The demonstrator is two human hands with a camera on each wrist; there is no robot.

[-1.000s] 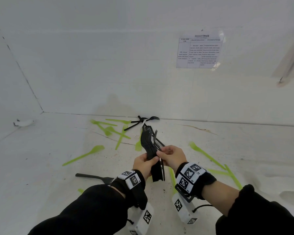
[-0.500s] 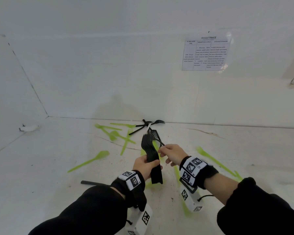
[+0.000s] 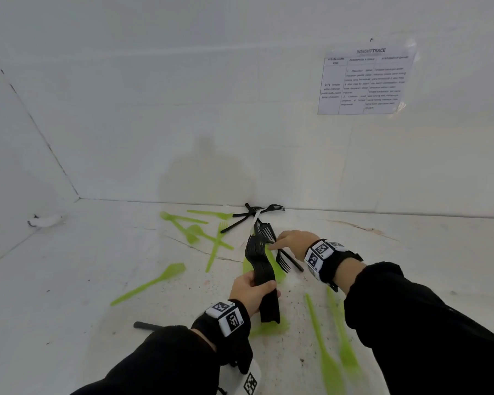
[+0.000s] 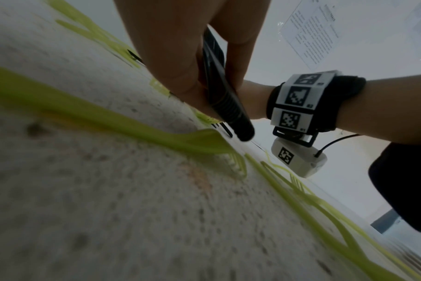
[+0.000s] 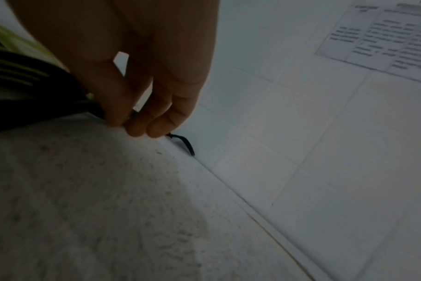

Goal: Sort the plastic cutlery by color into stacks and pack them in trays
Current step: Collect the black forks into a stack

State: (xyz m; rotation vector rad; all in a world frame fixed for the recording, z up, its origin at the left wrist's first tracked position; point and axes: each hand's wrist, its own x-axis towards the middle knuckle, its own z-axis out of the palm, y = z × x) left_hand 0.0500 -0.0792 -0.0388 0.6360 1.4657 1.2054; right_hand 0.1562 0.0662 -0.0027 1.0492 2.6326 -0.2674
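My left hand (image 3: 253,290) grips a stack of black forks (image 3: 259,263) by the handles and holds it upright, tines up; the left wrist view shows the stack (image 4: 225,98) between thumb and fingers. My right hand (image 3: 293,242) is just right of the stack's top, low over the white surface. In the right wrist view its thumb and fingertips (image 5: 135,125) pinch the handle of a black fork (image 5: 31,81). More black forks (image 3: 255,213) lie crossed near the back wall. Green cutlery (image 3: 154,283) is scattered flat around both hands.
Green forks (image 3: 217,243) and spoons (image 3: 183,223) lie left of centre, and long green pieces (image 3: 324,349) at front right. A black handle (image 3: 146,325) pokes out by my left sleeve. A printed sheet (image 3: 364,81) is taped to the back wall. A small white object (image 3: 46,220) sits far left.
My right hand has left the stack's handles and moved forward and right to the tines, taking a black fork with it. The left hand keeps its hold on the stack.
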